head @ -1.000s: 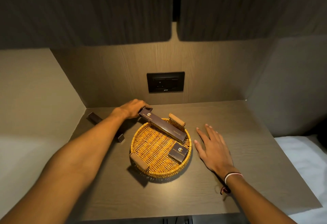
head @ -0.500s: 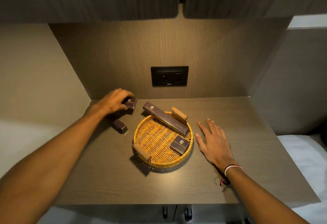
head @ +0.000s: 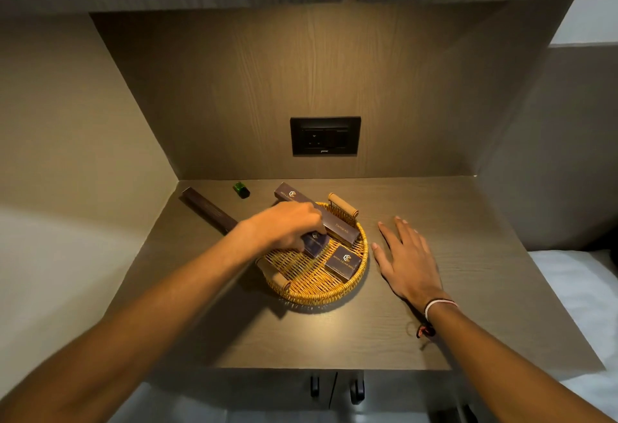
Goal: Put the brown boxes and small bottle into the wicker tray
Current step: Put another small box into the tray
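- Wicker tray [head: 314, 292] sits mid-table, two rolled handles at its rim
- Long brown box [head: 341, 227] lies across the far rim of the tray, its far end sticking out over the table [head: 468, 289]
- Small brown box [head: 344, 262] lies flat inside the tray, right side
- Left hand [head: 284, 225] is over the tray, fingers closed round another small box [head: 316, 242], which is low in the tray; whether it rests on the weave yet, cannot tell
- Right hand [head: 406, 262] lies flat and spread on the table just beside the tray's right rim, holding nothing
- Left to do, by my reckoning: a second long dark box [head: 209, 210] lies on the table far left, well apart from the tray; the small green bottle [head: 241, 189] lies near the back wall, also outside
- So roughly half done: two boxes in, one going in, one box and the bottle to come
- In the way: the long box across the rim takes up room and could tip; tray floor is getting crowded
- Around: black socket plate [head: 325, 136] on the back panel, cupboards overhead, white bed [head: 575, 289] at right
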